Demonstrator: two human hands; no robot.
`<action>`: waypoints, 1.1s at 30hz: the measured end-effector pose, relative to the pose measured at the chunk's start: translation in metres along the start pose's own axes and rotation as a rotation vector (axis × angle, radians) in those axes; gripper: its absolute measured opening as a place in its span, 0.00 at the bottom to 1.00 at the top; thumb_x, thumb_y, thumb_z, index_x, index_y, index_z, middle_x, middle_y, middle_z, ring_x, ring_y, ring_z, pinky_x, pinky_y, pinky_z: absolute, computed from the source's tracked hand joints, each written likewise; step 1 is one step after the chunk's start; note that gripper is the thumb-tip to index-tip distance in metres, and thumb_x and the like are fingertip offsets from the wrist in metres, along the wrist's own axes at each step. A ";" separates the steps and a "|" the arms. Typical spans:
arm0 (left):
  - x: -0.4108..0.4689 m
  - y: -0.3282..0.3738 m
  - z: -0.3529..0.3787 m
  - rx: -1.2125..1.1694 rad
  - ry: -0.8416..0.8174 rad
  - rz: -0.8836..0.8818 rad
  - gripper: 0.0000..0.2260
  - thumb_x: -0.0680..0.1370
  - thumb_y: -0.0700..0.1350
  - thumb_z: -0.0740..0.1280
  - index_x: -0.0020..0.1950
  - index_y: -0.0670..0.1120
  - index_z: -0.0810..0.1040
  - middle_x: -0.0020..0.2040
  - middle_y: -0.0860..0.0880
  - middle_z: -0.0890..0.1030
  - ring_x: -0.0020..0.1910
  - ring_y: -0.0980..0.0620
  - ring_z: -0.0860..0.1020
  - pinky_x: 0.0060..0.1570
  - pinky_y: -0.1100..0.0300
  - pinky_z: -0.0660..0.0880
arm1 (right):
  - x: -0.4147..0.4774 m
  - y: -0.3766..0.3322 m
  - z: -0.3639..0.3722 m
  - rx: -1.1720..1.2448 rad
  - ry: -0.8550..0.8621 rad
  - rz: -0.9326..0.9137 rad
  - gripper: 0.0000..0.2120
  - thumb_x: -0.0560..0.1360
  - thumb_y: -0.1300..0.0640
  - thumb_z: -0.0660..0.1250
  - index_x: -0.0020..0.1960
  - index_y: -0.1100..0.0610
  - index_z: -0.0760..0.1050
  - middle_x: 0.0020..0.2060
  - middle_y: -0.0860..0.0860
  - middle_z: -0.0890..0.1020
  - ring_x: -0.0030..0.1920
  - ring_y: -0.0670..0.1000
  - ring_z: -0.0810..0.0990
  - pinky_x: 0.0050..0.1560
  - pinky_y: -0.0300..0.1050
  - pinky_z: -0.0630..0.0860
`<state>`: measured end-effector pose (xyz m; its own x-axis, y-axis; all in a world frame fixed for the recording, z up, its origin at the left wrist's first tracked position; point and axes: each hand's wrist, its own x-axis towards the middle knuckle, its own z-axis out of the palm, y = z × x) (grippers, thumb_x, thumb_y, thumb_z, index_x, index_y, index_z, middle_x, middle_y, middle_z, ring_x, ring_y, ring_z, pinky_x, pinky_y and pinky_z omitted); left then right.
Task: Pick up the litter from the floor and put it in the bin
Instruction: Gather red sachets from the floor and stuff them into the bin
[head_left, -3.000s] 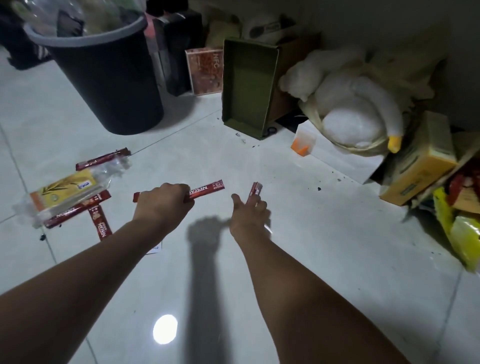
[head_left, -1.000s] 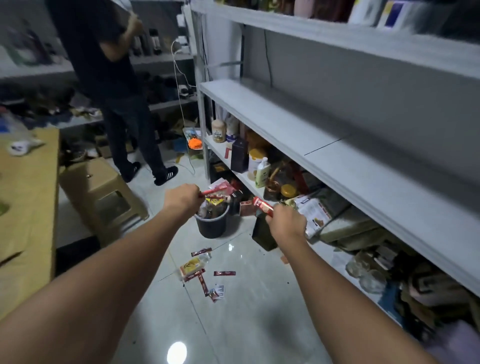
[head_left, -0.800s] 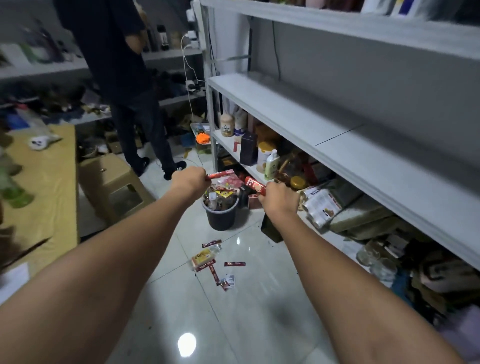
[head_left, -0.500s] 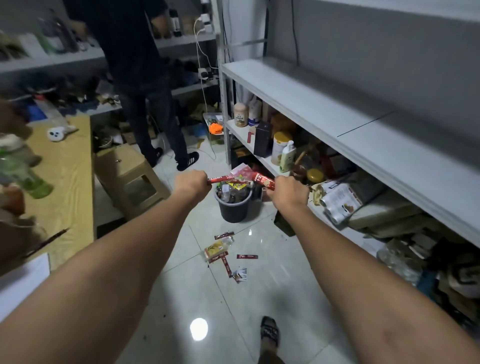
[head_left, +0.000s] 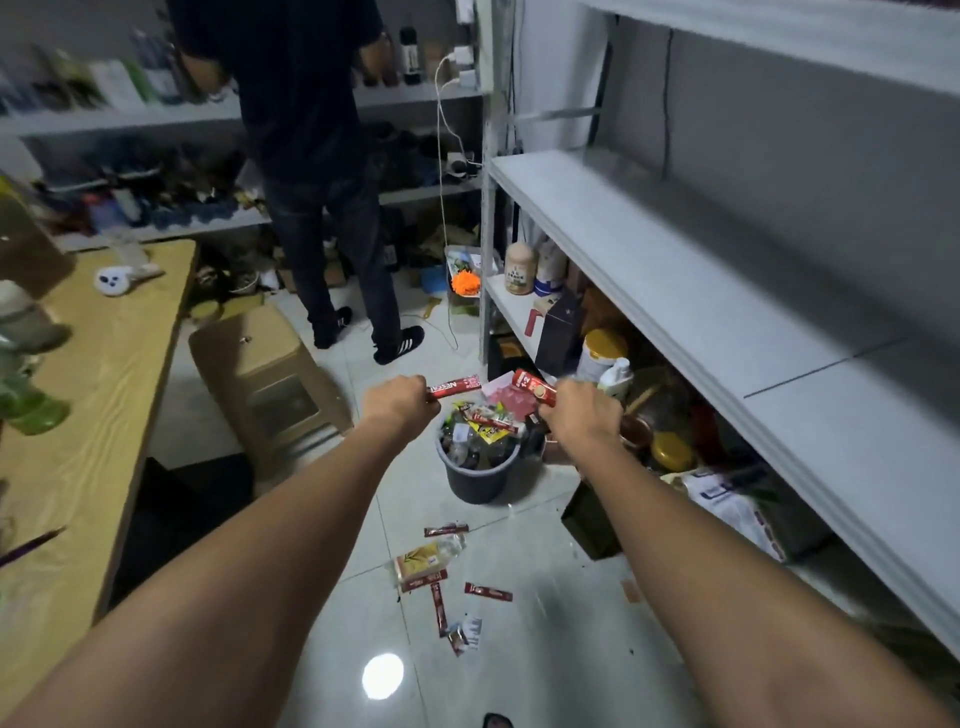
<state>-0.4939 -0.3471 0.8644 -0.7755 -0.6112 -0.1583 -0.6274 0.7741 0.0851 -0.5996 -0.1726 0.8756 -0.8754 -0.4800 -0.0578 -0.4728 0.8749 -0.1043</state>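
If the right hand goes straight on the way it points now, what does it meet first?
The right hand probably meets the heaped litter in the black bin, beyond the red sachet it holds; depth is unclear.

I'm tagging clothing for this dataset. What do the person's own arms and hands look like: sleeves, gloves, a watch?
The left arm and right arm are bare to the frame's edge: no sleeves show. The left hand and right hand wear no gloves, and neither wrist has a watch or band.
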 end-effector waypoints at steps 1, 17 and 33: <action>0.009 -0.003 0.000 -0.001 -0.006 -0.012 0.14 0.79 0.52 0.60 0.58 0.45 0.75 0.52 0.44 0.80 0.51 0.44 0.79 0.49 0.55 0.75 | 0.015 -0.002 0.000 0.003 -0.006 -0.015 0.17 0.77 0.44 0.64 0.58 0.56 0.76 0.53 0.55 0.81 0.54 0.56 0.80 0.48 0.46 0.74; 0.169 -0.027 0.016 0.031 -0.072 0.053 0.15 0.80 0.53 0.58 0.58 0.44 0.73 0.56 0.42 0.78 0.54 0.42 0.77 0.47 0.55 0.69 | 0.152 -0.046 0.036 0.020 -0.064 0.049 0.16 0.78 0.45 0.64 0.57 0.56 0.76 0.53 0.55 0.81 0.55 0.56 0.80 0.45 0.45 0.71; 0.337 -0.013 0.293 -0.048 -0.172 0.215 0.21 0.79 0.59 0.55 0.59 0.42 0.68 0.57 0.42 0.76 0.53 0.43 0.73 0.48 0.52 0.68 | 0.306 -0.037 0.296 0.059 0.026 0.073 0.20 0.80 0.42 0.58 0.60 0.57 0.71 0.51 0.55 0.81 0.51 0.56 0.81 0.42 0.45 0.69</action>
<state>-0.7261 -0.5146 0.5215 -0.8707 -0.3932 -0.2955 -0.4550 0.8720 0.1805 -0.8200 -0.3706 0.5684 -0.9100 -0.4126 -0.0416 -0.4016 0.9018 -0.1593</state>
